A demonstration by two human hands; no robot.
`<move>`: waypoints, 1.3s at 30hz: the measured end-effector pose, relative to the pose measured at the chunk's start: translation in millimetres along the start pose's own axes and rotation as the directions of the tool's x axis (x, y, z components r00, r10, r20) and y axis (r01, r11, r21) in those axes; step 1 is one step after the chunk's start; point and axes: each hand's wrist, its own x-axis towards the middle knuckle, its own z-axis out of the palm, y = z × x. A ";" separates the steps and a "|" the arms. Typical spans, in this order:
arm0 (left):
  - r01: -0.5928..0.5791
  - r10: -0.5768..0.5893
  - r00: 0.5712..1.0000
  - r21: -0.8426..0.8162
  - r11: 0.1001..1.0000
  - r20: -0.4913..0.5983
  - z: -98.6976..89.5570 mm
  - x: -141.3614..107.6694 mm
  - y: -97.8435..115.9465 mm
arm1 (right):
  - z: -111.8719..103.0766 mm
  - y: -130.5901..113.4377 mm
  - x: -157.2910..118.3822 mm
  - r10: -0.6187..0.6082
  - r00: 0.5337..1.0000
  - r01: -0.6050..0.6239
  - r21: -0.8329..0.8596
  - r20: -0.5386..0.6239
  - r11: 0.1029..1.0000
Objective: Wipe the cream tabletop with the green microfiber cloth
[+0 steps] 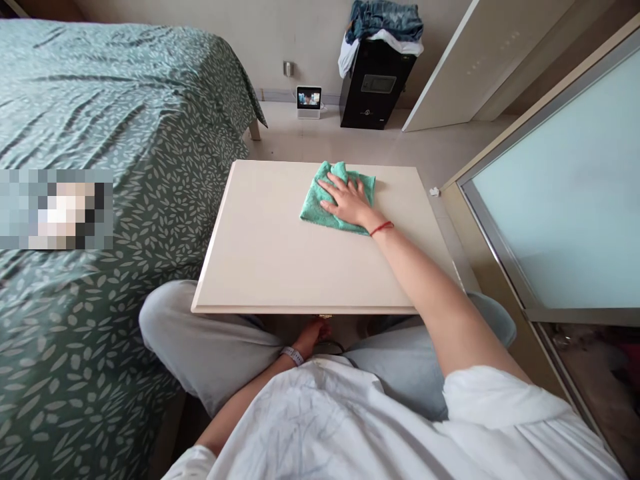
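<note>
Our right hand (349,203) lay spread open on the green cloth (313,205) by the far edge of the bench (280,260), seemingly for even pressure; our left hand (313,333) sat lower, grip unclear.

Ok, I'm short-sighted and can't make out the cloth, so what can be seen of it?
The cloth is green, with a soft, towel-like look. It lies on the pale tabletop, toward the far edge and right of the middle. It is partly spread, bunched into folds at its far side, with a corner pointing left. The right hand lies on it, fingers spread.
</note>
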 end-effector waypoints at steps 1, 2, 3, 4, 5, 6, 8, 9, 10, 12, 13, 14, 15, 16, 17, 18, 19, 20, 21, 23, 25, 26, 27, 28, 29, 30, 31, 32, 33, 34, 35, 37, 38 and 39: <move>0.000 0.000 1.000 0.000 1.000 -0.002 0.0 -0.2 0.0 | 1.3 -5.8 -19.4 -0.024 1.000 0.024 -0.014 0.010 1.000; 0.000 0.000 1.000 0.000 1.000 -0.004 -0.1 -0.4 0.0 | 3.0 -11.4 -39.9 -0.050 0.999 0.050 -0.026 0.018 0.998; 0.002 -0.002 1.000 0.001 1.000 -0.006 -0.2 -0.9 0.0 | 5.2 -16.9 -61.3 -0.077 0.997 0.078 -0.037 0.026 0.996; 0.003 -0.003 1.000 0.003 1.000 -0.009 -0.1 -1.7 0.0 | 7.7 -22.2 -83.3 -0.103 0.994 0.105 -0.046 0.034 0.993; 0.004 -0.004 1.000 0.006 1.000 -0.011 0.2 -2.9 0.2 | 10.6 -27.3 -105.6 -0.130 0.991 0.132 -0.054 0.040 0.990; 0.005 -0.005 1.000 0.011 1.000 -0.012 0.8 -4.4 0.6 | 13.6 -32.1 -127.9 -0.160 0.986 0.162 -0.060 0.046 0.985; -0.005 0.005 1.000 0.019 1.000 -0.011 2.8 -8.4 2.1 | 19.7 -40.3 -170.5 -0.224 0.973 0.228 -0.064 0.059 0.972; -0.016 0.017 1.000 0.023 1.000 -0.005 4.1 -10.7 3.1 | 22.5 -43.0 -189.5 -0.256 0.964 0.261 -0.061 0.067 0.964; -0.031 0.031 0.999 0.026 0.999 0.009 5.4 -12.9 4.0 | 24.9 -44.6 -205.8 -0.284 0.956 0.289 -0.057 0.076 0.956; -0.056 0.055 0.998 0.033 0.998 0.041 7.4 -16.1 5.3 | 28.0 -43.4 -227.5 -0.310 0.946 0.315 -0.049 0.092 0.948; -0.060 0.058 0.997 0.037 0.997 0.051 7.9 -16.6 5.4 | 28.5 -40.5 -231.6 -0.305 0.948 0.310 -0.046 0.092 0.950; -0.056 0.054 0.997 0.042 0.998 0.056 7.9 -16.4 5.0 | 28.2 -36.1 -230.8 -0.291 0.953 0.295 -0.043 0.086 0.955; -0.045 0.042 0.998 0.047 0.998 0.053 7.6 -15.4 4.2 | 26.9 -30.4 -225.1 -0.268 0.960 0.272 -0.041 0.076 0.962; -0.031 0.028 0.999 0.051 0.998 0.047 6.9 -13.7 3.1 | 24.9 -23.6 -214.7 -0.239 0.969 0.242 -0.039 0.066 0.970; -0.017 0.015 0.999 0.052 0.999 0.041 6.0 -11.6 1.8 | 22.1 -16.0 -200.2 -0.203 0.978 0.205 -0.039 0.057 0.978; -0.008 0.006 0.999 0.051 0.999 0.040 5.0 -9.2 0.5 | 18.6 -7.7 -182.3 -0.162 0.986 0.164 -0.040 0.049 0.986; -0.003 0.001 0.999 0.049 0.999 0.041 4.0 -6.8 -0.7 | 14.6 0.8 -161.8 -0.118 0.992 0.120 -0.043 0.044 0.992; -0.002 0.000 0.999 0.046 0.999 0.041 3.0 -4.6 -1.7 | 10.3 9.4 -139.6 -0.072 0.997 0.073 -0.048 0.035 0.996; -0.002 0.000 0.999 0.043 0.999 0.038 2.1 -2.6 -2.4 | 5.9 17.9 -116.5 -0.027 0.999 0.028 -0.053 0.026 0.998; -0.001 0.000 1.000 0.038 0.999 0.025 0.5 0.2 -3.0 | -2.2 33.9 -70.7 0.060 0.998 -0.060 -0.059 -0.008 0.996; 0.005 -0.005 1.000 0.035 0.999 0.008 -0.7 1.6 -2.6 | -8.3 48.5 -29.3 0.133 0.991 -0.135 -0.050 -0.030 0.990; 0.007 -0.007 1.000 0.033 0.999 0.000 -1.2 1.9 -2.3 | -10.4 55.2 -11.3 0.163 0.986 -0.165 -0.041 -0.035 0.986; 0.009 -0.009 1.000 0.031 0.999 -0.007 -1.6 2.1 -1.8 | -11.7 61.5 4.7 0.189 0.981 -0.190 -0.030 -0.037 0.981; 0.010 -0.010 1.000 0.029 1.000 -0.013 -1.9 2.3 -1.4 | -12.3 67.3 18.3 0.209 0.977 -0.209 -0.020 -0.039 0.978; 0.011 -0.011 1.000 0.026 1.000 -0.017 -2.1 2.6 -1.1 | -12.2 72.3 29.4 0.222 0.974 -0.223 -0.010 -0.043 0.975; 0.012 -0.012 1.000 0.025 1.000 -0.019 -2.2 3.0 -0.9 | -11.6 76.3 37.9 0.230 0.972 -0.231 -0.001 -0.048 0.973; 0.013 -0.012 1.000 0.024 1.000 -0.020 -2.4 3.4 -0.9 | -10.4 79.1 43.6 0.235 0.970 -0.235 0.008 -0.054 0.972; 0.013 -0.012 1.000 0.023 1.000 -0.019 -2.6 3.9 -1.0 | -8.9 80.5 46.3 0.238 0.969 -0.237 0.015 -0.063 0.971; 0.011 -0.011 1.000 0.022 1.000 -0.018 -2.8 4.4 -1.3 | -7.1 80.5 46.0 0.239 0.968 -0.239 0.018 -0.075 0.971; 0.009 -0.008 1.000 0.021 1.000 -0.016 -3.0 4.8 -1.7 | -5.2 78.8 42.6 0.239 0.967 -0.238 0.018 -0.087 0.971; 0.007 -0.006 1.000 0.020 1.000 -0.014 -3.3 5.0 -2.1 | -3.2 75.6 35.9 0.237 0.967 -0.237 0.013 -0.096 0.971; 0.002 -0.002 1.000 0.018 1.000 -0.010 -3.6 4.7 -2.9 | 0.6 65.1 13.2 0.222 0.969 -0.223 0.001 -0.106 0.975; -0.001 0.001 1.000 0.017 1.000 -0.007 -3.7 4.3 -3.2 | 2.4 58.0 -2.5 0.207 0.973 -0.209 -0.003 -0.105 0.978; -0.003 0.003 1.000 0.017 1.000 -0.003 -3.7 3.9 -3.4 | 4.3 50.1 -20.8 0.194 0.976 -0.196 -0.007 -0.103 0.981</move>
